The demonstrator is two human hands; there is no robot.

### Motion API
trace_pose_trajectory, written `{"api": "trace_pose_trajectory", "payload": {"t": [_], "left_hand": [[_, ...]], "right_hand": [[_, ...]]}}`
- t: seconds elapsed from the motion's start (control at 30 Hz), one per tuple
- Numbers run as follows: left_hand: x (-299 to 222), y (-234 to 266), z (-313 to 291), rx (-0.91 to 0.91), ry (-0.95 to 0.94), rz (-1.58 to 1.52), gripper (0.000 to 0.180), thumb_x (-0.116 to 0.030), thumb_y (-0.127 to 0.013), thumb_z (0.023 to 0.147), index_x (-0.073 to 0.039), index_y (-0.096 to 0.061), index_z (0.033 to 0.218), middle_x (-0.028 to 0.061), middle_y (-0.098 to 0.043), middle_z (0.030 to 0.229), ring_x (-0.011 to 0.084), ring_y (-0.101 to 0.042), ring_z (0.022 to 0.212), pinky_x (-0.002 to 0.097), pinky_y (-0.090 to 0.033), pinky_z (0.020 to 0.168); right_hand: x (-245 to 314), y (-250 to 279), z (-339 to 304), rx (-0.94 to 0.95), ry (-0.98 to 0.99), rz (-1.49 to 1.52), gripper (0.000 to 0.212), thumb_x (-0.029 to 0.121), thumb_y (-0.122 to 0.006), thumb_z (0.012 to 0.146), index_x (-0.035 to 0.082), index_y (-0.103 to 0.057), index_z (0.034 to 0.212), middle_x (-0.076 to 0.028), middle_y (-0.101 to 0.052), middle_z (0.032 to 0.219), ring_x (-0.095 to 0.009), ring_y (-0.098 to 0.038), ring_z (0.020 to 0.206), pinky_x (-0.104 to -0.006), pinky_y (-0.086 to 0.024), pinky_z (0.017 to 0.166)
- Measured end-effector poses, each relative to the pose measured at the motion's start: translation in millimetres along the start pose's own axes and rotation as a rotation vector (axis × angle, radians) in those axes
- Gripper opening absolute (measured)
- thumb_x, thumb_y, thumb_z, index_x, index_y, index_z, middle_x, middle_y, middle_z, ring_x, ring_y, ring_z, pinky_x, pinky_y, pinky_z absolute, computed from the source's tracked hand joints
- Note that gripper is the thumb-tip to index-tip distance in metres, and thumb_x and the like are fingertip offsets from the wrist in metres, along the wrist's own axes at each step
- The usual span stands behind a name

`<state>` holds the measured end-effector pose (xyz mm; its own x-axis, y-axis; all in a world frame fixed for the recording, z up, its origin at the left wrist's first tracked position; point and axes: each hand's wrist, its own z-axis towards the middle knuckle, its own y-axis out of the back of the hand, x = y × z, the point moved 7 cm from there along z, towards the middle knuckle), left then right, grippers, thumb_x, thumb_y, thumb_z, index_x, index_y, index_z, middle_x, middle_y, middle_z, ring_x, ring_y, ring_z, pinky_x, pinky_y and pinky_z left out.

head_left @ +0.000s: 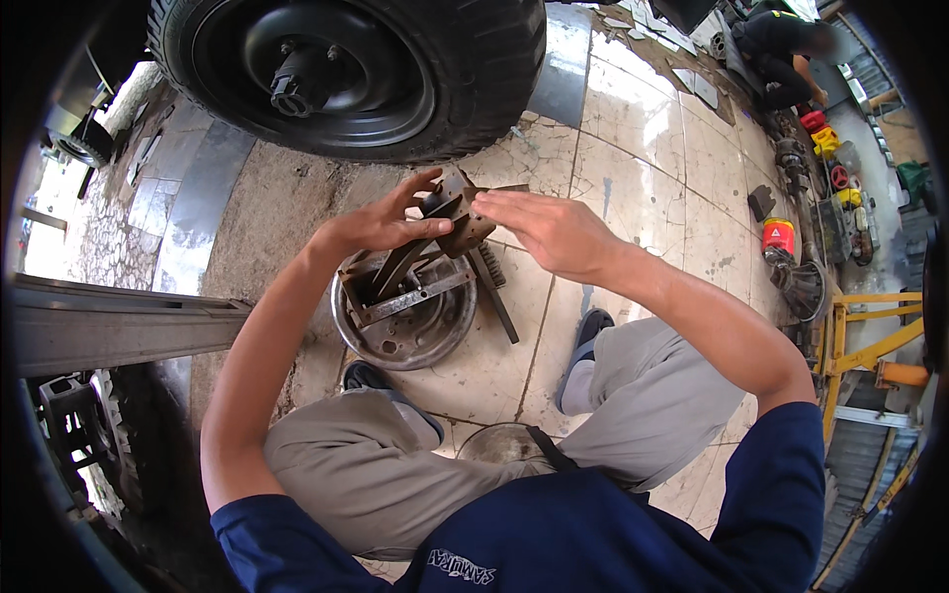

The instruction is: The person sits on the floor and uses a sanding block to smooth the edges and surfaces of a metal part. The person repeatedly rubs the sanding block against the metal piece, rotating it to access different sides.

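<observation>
My left hand [388, 219] curves around the left side of a rusty metal bracket [461, 214], thumb and fingers apart on either side of its edge. From the right, my right hand [560, 233] grips the bracket's other edge with fingers straight and close together; its thumb is hidden. The bracket is tilted, with holes and raised ribs. Below it, a rusty metal frame [413, 300] lies across a worn steel wheel rim [423, 348] on the floor. Beside the rim are a wire brush [492, 265] and a flat metal bar [501, 311].
A large black tyre [484, 79] stands just ahead. At left a grey metal beam [129, 321] juts in. Right of me are a red-and-yellow container [778, 237], greasy machine parts [803, 287] and a yellow metal frame [870, 346]. Another person [781, 49] crouches at far right.
</observation>
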<state>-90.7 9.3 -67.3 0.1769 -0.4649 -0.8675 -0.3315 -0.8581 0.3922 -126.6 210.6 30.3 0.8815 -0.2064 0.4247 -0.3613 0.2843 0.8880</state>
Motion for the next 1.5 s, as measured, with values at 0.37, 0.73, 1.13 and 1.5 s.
{"api": "trace_pose_trajectory", "payload": {"t": [0.37, 0.73, 1.13, 1.5], "left_hand": [[-30.0, -7.7, 8.3, -0.247, -0.084, 0.209, 0.101, -0.058, -0.082, 0.080, 0.000, -0.037, 0.150, 0.0265, -0.050, 0.146, 0.0367, -0.051, 0.137, 0.0446, -0.042, 0.114], [-33.8, -11.7, 3.6, -0.365, -0.219, 0.311, 0.094, -0.057, -0.080, 0.083, 0.003, -0.041, 0.146, 0.0266, -0.053, 0.140, 0.0380, -0.056, 0.130, 0.0448, -0.046, 0.108], [-46.6, -18.4, -5.6, -0.271, -0.123, 0.296, 0.092, -0.057, -0.076, 0.086, -0.001, -0.039, 0.148, 0.0270, -0.052, 0.141, 0.0406, -0.054, 0.132, 0.0466, -0.045, 0.110], [-38.9, -26.1, -0.6, -0.113, -0.203, 0.161, 0.098, -0.045, -0.090, 0.075, 0.000, -0.040, 0.147, 0.0251, -0.054, 0.141, 0.0350, -0.053, 0.134, 0.0426, -0.044, 0.111]], "right_hand": [[-11.1, -4.3, -7.0, 0.073, -0.190, 0.018, 0.043, 0.004, -0.051, 0.100, 0.011, -0.059, 0.141, -0.012, -0.063, 0.139, -0.032, -0.062, 0.124, -0.0403, -0.053, 0.102], [8.3, 1.9, 0.4, 0.002, 0.004, -0.002, 0.045, 0.003, -0.056, 0.097, 0.010, -0.059, 0.141, -0.012, -0.062, 0.141, -0.029, -0.060, 0.128, -0.0397, -0.053, 0.104], [0.9, -3.5, -0.4, -0.010, -0.079, 0.034, 0.045, 0.002, -0.054, 0.095, 0.006, -0.059, 0.140, -0.014, -0.062, 0.140, -0.030, -0.061, 0.128, -0.0395, -0.053, 0.105], [21.2, -5.9, -5.1, -0.063, 0.160, -0.124, 0.045, 0.009, -0.054, 0.095, 0.007, -0.059, 0.139, -0.015, -0.059, 0.144, -0.027, -0.057, 0.134, -0.0410, -0.046, 0.111]]}}
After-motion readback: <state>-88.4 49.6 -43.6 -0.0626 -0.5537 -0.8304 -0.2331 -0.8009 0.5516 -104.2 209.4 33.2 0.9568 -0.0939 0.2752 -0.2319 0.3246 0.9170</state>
